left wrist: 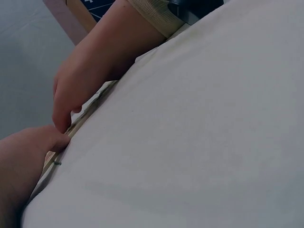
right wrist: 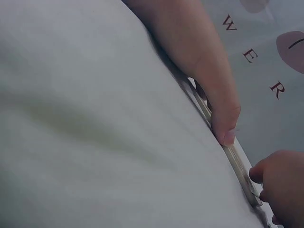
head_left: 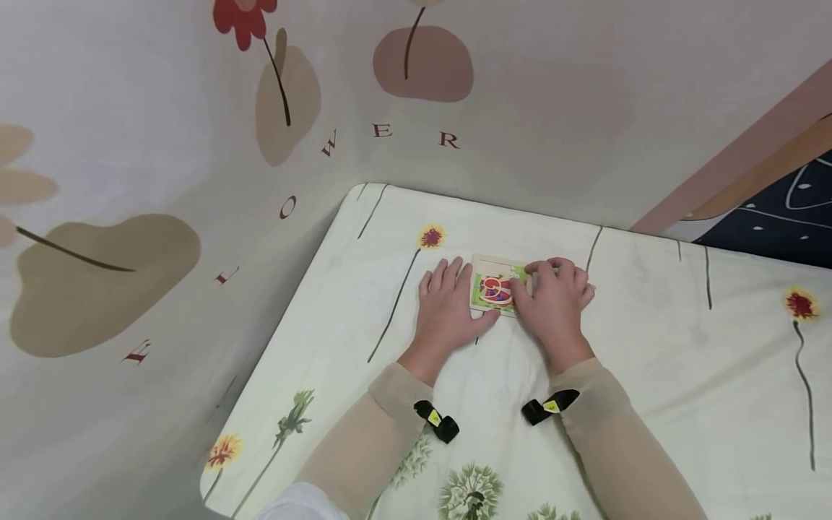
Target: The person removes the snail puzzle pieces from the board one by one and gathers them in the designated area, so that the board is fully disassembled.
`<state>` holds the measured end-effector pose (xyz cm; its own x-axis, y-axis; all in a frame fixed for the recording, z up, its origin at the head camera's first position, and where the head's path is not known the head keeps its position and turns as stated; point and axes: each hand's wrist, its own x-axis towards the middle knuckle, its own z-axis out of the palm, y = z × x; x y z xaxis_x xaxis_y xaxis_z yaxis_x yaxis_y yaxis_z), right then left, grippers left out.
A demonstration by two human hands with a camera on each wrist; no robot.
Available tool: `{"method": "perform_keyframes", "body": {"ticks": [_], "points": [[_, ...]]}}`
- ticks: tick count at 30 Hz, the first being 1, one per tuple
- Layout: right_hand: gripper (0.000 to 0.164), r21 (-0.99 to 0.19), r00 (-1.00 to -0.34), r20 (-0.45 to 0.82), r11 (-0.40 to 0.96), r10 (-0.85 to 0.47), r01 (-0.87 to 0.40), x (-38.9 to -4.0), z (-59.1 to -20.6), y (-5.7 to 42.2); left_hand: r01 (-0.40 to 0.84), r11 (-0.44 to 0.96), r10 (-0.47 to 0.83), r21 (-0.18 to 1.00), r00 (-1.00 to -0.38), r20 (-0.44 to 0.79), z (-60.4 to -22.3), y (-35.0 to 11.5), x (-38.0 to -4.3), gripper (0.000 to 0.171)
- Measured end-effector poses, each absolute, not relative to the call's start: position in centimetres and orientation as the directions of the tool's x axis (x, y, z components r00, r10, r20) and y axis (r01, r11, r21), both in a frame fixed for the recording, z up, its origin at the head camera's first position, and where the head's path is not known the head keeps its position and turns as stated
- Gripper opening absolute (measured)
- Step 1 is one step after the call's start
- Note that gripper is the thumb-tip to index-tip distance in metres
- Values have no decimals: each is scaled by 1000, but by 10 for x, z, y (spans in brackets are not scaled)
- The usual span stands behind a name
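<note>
A small square wooden jigsaw puzzle [head_left: 495,290] lies flat on the cloth between both hands, with a red and blue figure on green. Plain wood shows along the far strip of its board. My left hand [head_left: 445,310] rests palm down at its left side, fingers extended; the thumb touches the board's near edge, as the right wrist view also shows. From the right, my right hand [head_left: 555,300] reaches over the board. Its thumb tip touches the picture and its bent index finger lies at the far right corner, hiding part of that side.
A white flower-print cloth [head_left: 650,404] covers the surface under the puzzle. Beyond its left and far edges rise fabric walls [head_left: 552,144] with flowers and letters. A dark patterned panel [head_left: 780,209] stands at the far right. Black straps [head_left: 549,406] are on both wrists.
</note>
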<state>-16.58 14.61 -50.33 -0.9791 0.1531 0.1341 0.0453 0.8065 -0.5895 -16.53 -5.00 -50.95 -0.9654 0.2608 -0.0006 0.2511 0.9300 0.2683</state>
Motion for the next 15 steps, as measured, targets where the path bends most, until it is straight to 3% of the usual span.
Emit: {"method": "perform_keyframes", "body": {"ticks": [15], "points": [[41, -577, -978, 134, 815, 162, 56, -168, -498, 139, 245, 930, 260, 273, -966, -19, -506, -50, -165, 99]]}}
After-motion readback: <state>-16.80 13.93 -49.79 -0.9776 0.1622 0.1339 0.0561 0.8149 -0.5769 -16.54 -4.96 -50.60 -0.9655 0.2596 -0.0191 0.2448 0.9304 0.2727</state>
